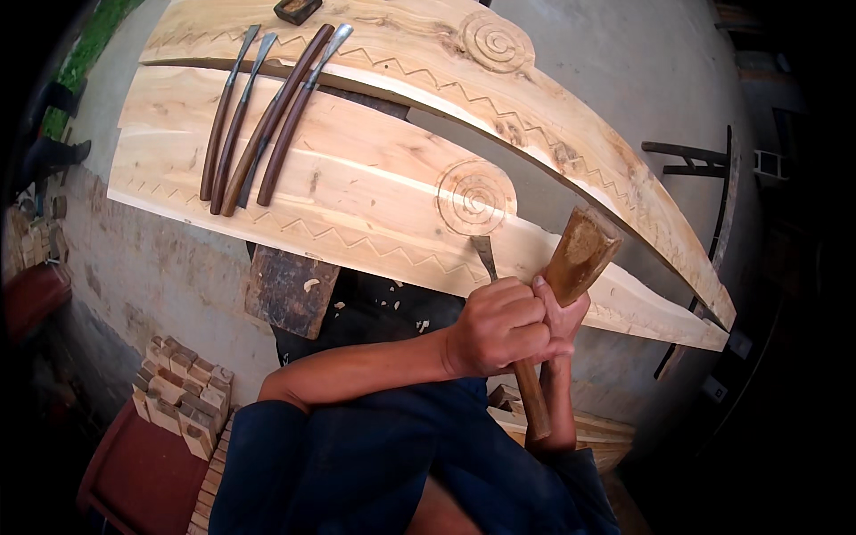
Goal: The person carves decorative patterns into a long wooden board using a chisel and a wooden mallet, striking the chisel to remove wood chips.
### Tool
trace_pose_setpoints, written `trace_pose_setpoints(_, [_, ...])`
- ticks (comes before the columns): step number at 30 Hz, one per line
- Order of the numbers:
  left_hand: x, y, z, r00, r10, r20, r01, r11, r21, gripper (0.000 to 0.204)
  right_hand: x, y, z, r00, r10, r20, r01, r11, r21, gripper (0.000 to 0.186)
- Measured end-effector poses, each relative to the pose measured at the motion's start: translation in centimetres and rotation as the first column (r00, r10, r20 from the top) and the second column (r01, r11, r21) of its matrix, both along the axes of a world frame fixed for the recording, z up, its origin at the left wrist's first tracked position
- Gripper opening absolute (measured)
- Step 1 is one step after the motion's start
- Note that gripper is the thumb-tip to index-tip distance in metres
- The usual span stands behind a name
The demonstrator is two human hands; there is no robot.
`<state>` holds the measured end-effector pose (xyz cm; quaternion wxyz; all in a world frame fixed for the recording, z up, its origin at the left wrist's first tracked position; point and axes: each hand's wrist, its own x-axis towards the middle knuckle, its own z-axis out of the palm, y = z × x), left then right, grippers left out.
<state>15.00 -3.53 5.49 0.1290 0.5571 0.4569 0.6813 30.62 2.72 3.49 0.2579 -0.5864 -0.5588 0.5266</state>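
My left hand [499,325] is closed round the shaft of a flat-bladed chisel [482,254]. Its blade touches or hangs just over the nearer carved board [357,160], below a spiral, and its wooden handle sticks out under the fist. My right hand [569,314], pressed close beside the left, grips a wooden mallet [581,257] with a worn, blocky head raised; its handle is hidden by my hands. Zigzag lines run along the board. Behind it, a second board [615,152] bears a matching spiral and zigzag.
Several chisels [241,125] with dark wooden handles lie across the nearer board. A small dark box [297,10] rests on the far one. Dark wooden plank [290,290] juts out below. Stacked wood blocks [183,392] stand by a red seat [147,473] at lower left. Wood chips lie below the board.
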Motion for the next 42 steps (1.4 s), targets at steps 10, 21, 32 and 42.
trace_pose_setpoints(10, [0.4, 0.4, 0.3, 1.0, 0.017, 0.022, -0.018, 0.999, 0.027, 0.052, 0.5, -0.2, -0.4, 1.0, -0.017, 0.009, 0.017, 1.0, 0.017, 0.008])
trace_pose_setpoints(21, [0.7, 2.1, 0.6, 0.989, 0.139, 0.046, -0.134, 0.986, -0.1, 0.045, 4.3, 0.2, -0.1, 0.972, -0.054, -0.228, 0.116, 0.956, 0.269, 0.03])
trace_pose_setpoints(32, [-0.5, 3.6, 2.6, 0.958, 0.165, 0.236, -0.121, 0.974, -0.191, 0.042, 3.1, -0.1, 21.7, 0.907, 0.208, -0.365, 0.276, 0.361, 0.891, 0.03])
trace_pose_setpoints(42, [-1.0, 3.8, 2.8, 0.945, 0.135, 0.297, -0.071, 0.974, -0.215, 0.042, 4.8, 2.3, 25.6, 0.994, -0.017, -0.11, 0.108, 0.38, 0.919, 0.04])
